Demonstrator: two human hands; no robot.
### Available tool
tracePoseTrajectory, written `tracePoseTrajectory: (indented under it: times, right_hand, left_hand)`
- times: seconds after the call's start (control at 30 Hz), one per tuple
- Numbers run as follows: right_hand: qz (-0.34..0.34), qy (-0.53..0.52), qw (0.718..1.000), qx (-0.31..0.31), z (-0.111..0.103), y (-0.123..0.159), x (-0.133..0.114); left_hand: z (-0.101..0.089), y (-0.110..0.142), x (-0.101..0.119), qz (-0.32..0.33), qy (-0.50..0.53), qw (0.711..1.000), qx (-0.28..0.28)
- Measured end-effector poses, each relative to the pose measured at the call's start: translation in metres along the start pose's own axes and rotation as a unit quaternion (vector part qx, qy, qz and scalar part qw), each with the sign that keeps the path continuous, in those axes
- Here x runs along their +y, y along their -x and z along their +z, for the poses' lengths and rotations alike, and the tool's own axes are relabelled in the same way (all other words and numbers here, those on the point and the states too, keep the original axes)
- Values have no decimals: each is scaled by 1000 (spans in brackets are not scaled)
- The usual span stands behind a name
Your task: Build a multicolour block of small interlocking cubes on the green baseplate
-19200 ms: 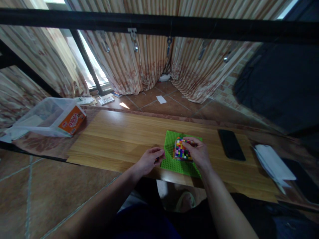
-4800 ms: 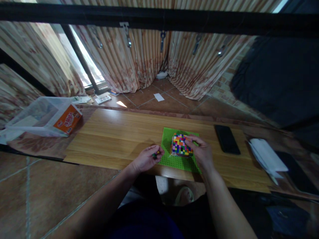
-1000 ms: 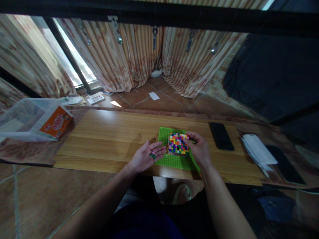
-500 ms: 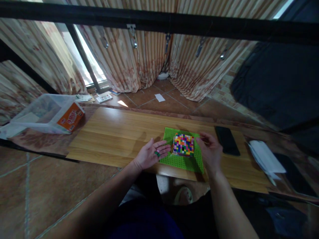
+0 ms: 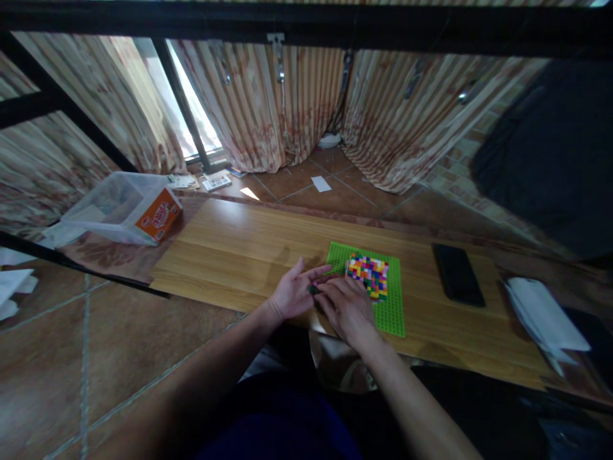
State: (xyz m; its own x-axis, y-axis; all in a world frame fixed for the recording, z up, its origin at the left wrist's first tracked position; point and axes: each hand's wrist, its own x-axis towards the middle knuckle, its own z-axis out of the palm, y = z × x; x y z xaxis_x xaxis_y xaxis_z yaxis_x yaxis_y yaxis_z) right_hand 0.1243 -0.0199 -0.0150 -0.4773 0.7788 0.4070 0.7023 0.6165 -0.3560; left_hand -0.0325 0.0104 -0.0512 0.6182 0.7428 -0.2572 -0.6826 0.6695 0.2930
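Palm up over the table's front edge, my left hand (image 5: 294, 292) carries a few tiny building bricks, with its fingers stretched out. A dark green building brick (image 5: 313, 289) shows at the palm, and a hint of pink is beside it. My right hand (image 5: 347, 306) reaches across from the right, its fingertips closed together at these bricks; its grip is partly hidden. Behind it, a block of many-coloured bricks (image 5: 368, 268) stands on a green studded baseplate (image 5: 395, 313). The right hand covers the block's near left corner.
On the wooden table (image 5: 239, 243), a black phone (image 5: 458, 275) lies right of the baseplate. Farther right is a white pouch-like item (image 5: 546, 313). A clear plastic bin (image 5: 110, 207) with an orange label stands at the left. A dark bar (image 5: 306, 24) crosses above.
My right hand has moved left from the block's right side to the bricks in my left palm. The view has shifted, so the table sits farther right.
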Motion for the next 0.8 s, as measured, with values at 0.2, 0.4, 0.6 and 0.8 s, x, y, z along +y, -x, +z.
tracePoseTrajectory:
  times: [0.2, 0.4, 0.6, 0.8]
  right_hand:
    - [31, 100, 995, -2, 9, -4, -9]
    - [35, 55, 998, -2, 12, -5, -10]
    - [113, -102, 982, 113, -20, -2, 18]
    - [326, -214, 890, 237, -54, 9, 71]
  left_hand:
    - [0, 1, 3, -1, 0, 1000, 4]
    - [2, 2, 3, 0, 15, 1000, -10]
    - [3, 2, 2, 22, 16, 1000, -12]
    - [4, 1, 2, 19, -15, 1000, 6]
